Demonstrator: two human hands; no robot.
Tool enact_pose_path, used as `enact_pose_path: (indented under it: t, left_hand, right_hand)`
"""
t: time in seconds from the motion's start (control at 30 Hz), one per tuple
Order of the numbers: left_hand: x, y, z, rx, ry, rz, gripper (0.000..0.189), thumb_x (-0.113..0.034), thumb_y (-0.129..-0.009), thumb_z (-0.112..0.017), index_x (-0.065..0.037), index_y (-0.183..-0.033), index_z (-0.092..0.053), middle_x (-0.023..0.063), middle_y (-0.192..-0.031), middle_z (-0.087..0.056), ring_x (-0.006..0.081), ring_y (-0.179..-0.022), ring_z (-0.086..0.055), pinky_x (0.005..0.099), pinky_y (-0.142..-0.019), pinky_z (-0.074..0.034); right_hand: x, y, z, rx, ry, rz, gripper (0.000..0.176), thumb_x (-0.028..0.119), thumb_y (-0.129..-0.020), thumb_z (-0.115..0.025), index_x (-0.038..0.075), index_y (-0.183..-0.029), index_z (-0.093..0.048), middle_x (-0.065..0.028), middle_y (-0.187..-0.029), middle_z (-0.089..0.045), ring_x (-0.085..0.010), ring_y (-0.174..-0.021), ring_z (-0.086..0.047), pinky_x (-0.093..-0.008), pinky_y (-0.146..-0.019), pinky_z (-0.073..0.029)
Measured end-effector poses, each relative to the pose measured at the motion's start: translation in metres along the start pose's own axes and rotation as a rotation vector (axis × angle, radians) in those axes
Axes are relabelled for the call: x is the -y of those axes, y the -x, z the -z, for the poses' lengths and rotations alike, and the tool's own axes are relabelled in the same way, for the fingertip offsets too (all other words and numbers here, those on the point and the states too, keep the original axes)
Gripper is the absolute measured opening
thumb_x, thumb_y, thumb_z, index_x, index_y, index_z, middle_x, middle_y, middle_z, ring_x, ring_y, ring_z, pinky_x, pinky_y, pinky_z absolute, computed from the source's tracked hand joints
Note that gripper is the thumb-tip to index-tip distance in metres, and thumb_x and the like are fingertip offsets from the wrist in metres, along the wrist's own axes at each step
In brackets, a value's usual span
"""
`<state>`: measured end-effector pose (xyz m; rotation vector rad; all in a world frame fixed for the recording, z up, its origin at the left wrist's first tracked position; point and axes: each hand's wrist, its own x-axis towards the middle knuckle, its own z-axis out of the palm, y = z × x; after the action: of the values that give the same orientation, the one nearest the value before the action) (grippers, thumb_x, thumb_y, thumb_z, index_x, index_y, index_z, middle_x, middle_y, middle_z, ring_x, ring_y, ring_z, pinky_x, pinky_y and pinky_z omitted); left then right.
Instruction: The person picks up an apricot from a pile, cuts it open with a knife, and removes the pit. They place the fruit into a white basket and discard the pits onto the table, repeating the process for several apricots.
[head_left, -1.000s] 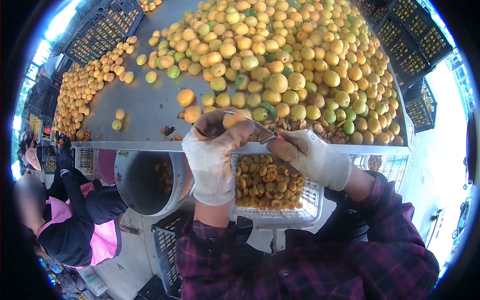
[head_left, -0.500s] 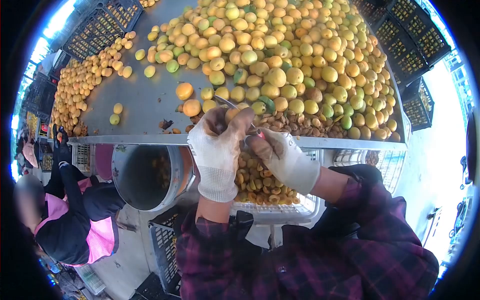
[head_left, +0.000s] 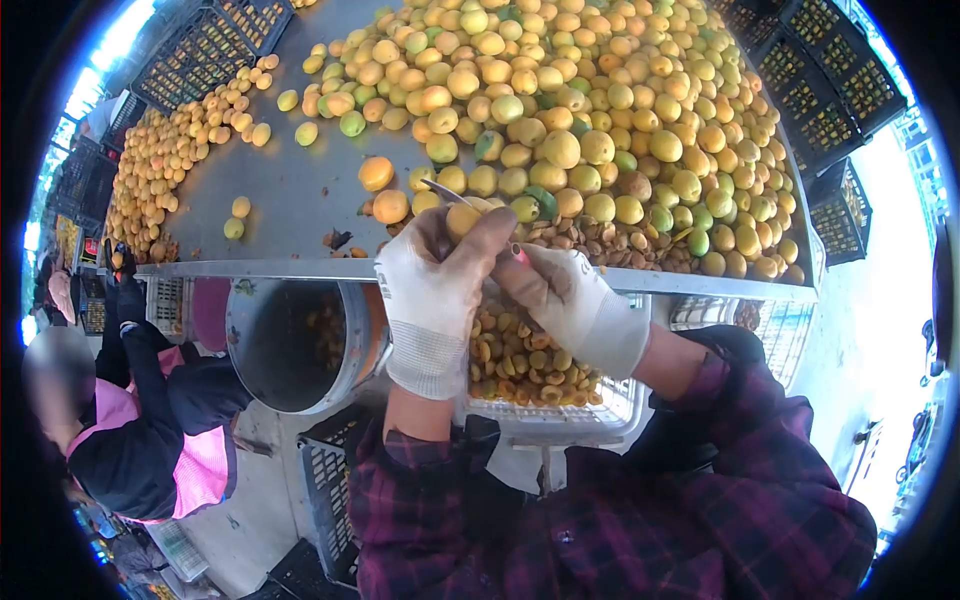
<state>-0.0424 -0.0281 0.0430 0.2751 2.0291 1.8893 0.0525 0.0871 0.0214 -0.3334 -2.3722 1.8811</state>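
Both my hands wear white knit gloves with brown-stained fingers and meet over the table's front edge. An apricot (head_left: 462, 219) is gripped in the fingers of my left hand (head_left: 432, 290). My right hand (head_left: 580, 300) is closed around a small knife (head_left: 444, 192); a bit of its pinkish-red handle shows at the fingers. The blade lies across the top of the apricot, and the fingers partly hide where they meet. Just beyond my hands lie brown apricot pits (head_left: 605, 240) and whole apricots (head_left: 560, 150). Below them, a white basket (head_left: 610, 412) holds halved apricots (head_left: 530, 365).
The metal table (head_left: 270, 195) carries a large apricot heap and a smaller one at left. A bucket (head_left: 238, 345) stands below the edge, left of my arms. Black crates (head_left: 325, 490) stand below and at the far corners. A co-worker (head_left: 150, 440) sits at left.
The view has shifted slightly. My hands stay together on the apricot and knife, and more of the apricot now shows between the left fingers.
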Motion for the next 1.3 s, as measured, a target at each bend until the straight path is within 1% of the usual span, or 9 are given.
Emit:
enact_pose_path:
  t: [0.47, 0.5, 0.6, 0.63, 0.8, 1.03, 1.07, 1.17, 1.3]
  left_hand:
    - [0.048, -0.015, 0.010, 0.084, 0.351, -0.341, 0.022, -0.022, -0.092, -0.064, -0.001, -0.096, -0.068, 0.0000, -0.069, -0.058, 0.0064, -0.048, -0.048, 0.0230, -0.041, -0.032]
    - [0.021, -0.012, 0.020, 0.114, 0.390, -0.080, 0.021, -0.023, -0.095, -0.061, -0.004, -0.093, -0.069, 0.0006, -0.070, -0.057, 0.0077, -0.049, -0.049, 0.0256, -0.042, -0.035]
    - [0.036, -0.020, 0.020, -0.038, 0.627, -0.044, 0.017, -0.022, -0.092, -0.066, -0.011, -0.080, -0.064, -0.0007, -0.074, -0.062, 0.0087, -0.057, -0.051, 0.0309, -0.050, -0.041]
    - [0.078, -0.036, 0.020, -0.069, 0.046, -0.451, 0.019, -0.025, -0.089, -0.069, -0.007, -0.082, -0.066, 0.0042, -0.076, -0.065, 0.0133, -0.064, -0.057, 0.0336, -0.057, -0.045]
    - [0.045, 0.008, -0.037, 0.043, -0.113, -0.333, 0.031, -0.021, -0.087, -0.066, 0.004, -0.103, -0.058, 0.0177, -0.077, -0.066, 0.0332, -0.069, -0.064, 0.0413, -0.067, -0.050]
    - [0.038, 0.028, -0.046, 0.393, 0.286, -0.146, 0.020, -0.017, -0.093, -0.056, 0.001, -0.101, -0.058, 0.0024, -0.071, -0.057, 0.0099, -0.060, -0.054, 0.0277, -0.054, -0.045]
    - [0.056, 0.031, -0.061, 0.109, 0.165, -0.578, 0.021, -0.017, -0.094, -0.053, 0.000, -0.105, -0.059, 0.0028, -0.071, -0.056, 0.0094, -0.058, -0.052, 0.0270, -0.051, -0.042]
    - [0.050, 0.026, -0.061, 0.200, 0.325, -0.283, 0.022, -0.015, -0.094, -0.051, -0.001, -0.108, -0.060, 0.0023, -0.072, -0.055, 0.0088, -0.055, -0.050, 0.0258, -0.048, -0.041]
    - [0.029, 0.014, -0.032, 0.258, 0.478, -0.037, 0.019, -0.014, -0.093, -0.048, 0.000, -0.101, -0.059, 0.0002, -0.072, -0.051, 0.0084, -0.052, -0.043, 0.0266, -0.045, -0.035]
  right_hand:
    - [0.004, -0.004, 0.031, 0.317, -0.296, -0.214, 0.039, 0.039, -0.100, -0.058, 0.002, -0.104, -0.069, -0.0022, -0.081, -0.062, -0.0074, -0.069, -0.055, -0.0252, -0.054, -0.043]
    - [0.001, -0.003, 0.040, 0.376, -0.260, -0.241, 0.038, 0.038, -0.099, -0.059, 0.002, -0.102, -0.069, -0.0023, -0.081, -0.062, -0.0073, -0.068, -0.055, -0.0251, -0.054, -0.043]
    - [0.029, 0.007, 0.062, 0.048, -0.037, -0.454, 0.032, 0.033, -0.093, -0.067, 0.003, -0.104, -0.067, 0.0011, -0.078, -0.062, -0.0077, -0.062, -0.053, -0.0250, -0.054, -0.042]
    - [0.013, 0.008, 0.071, -0.098, 0.149, -0.260, 0.037, 0.035, -0.091, -0.069, 0.002, -0.108, -0.065, 0.0008, -0.078, -0.061, -0.0075, -0.062, -0.053, -0.0250, -0.055, -0.042]
    - [0.037, -0.013, 0.055, -0.168, -0.013, 0.137, 0.035, 0.015, -0.092, -0.070, -0.002, -0.121, -0.059, -0.0012, -0.093, -0.064, -0.0086, -0.076, -0.059, -0.0223, -0.066, -0.048]
    - [0.066, 0.002, 0.059, -0.019, 0.143, 0.014, 0.013, 0.006, -0.092, -0.061, -0.002, -0.101, -0.058, -0.0031, -0.086, -0.059, -0.0117, -0.080, -0.057, -0.0266, -0.070, -0.048]
    - [0.062, 0.009, 0.061, -0.062, 0.311, 0.067, 0.015, 0.007, -0.092, -0.061, -0.003, -0.103, -0.058, -0.0045, -0.088, -0.058, -0.0126, -0.083, -0.055, -0.0275, -0.074, -0.048]
    - [0.070, 0.006, 0.066, -0.084, 0.758, 0.200, 0.018, 0.006, -0.092, -0.061, -0.002, -0.107, -0.060, -0.0055, -0.088, -0.058, -0.0113, -0.082, -0.053, -0.0269, -0.074, -0.047]
    - [0.061, -0.021, 0.044, -0.093, 0.222, 0.131, 0.009, 0.008, -0.091, -0.061, -0.001, -0.092, -0.062, 0.0005, -0.078, -0.058, -0.0083, -0.068, -0.049, -0.0256, -0.063, -0.042]
